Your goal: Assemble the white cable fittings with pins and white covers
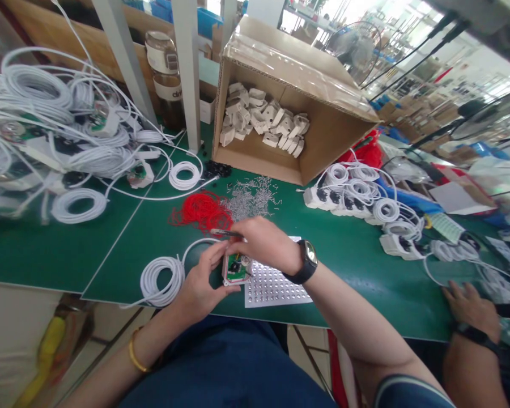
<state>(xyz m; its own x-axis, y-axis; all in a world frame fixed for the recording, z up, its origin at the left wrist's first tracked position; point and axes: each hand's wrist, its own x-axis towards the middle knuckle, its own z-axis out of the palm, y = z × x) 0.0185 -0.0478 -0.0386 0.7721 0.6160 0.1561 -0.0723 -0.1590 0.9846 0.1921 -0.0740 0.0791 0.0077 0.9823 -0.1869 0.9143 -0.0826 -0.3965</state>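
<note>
My left hand (202, 286) grips a small white housing (228, 281) with a green circuit board inside, its open face up. A white cable runs from the housing to a coil (162, 281) on the left. Over the housing's upper edge, my right hand (263, 241) is closed on a thin dark tool (225, 232); its exact kind is not clear. Partly under my right hand lies a white sheet with rows of silvery round dots (276, 286). Just beyond my hands are a red pile of thin rings (204, 211) and a heap of small metal screws (255, 198).
An open cardboard box (272, 161) with white housings (266, 116) stands at the back. Coiled white cables with devices (85, 153) crowd the left; finished-looking units (352, 198) line the right. Another person's hand (471, 311) rests at the far right. Metal posts (187, 73) rise behind.
</note>
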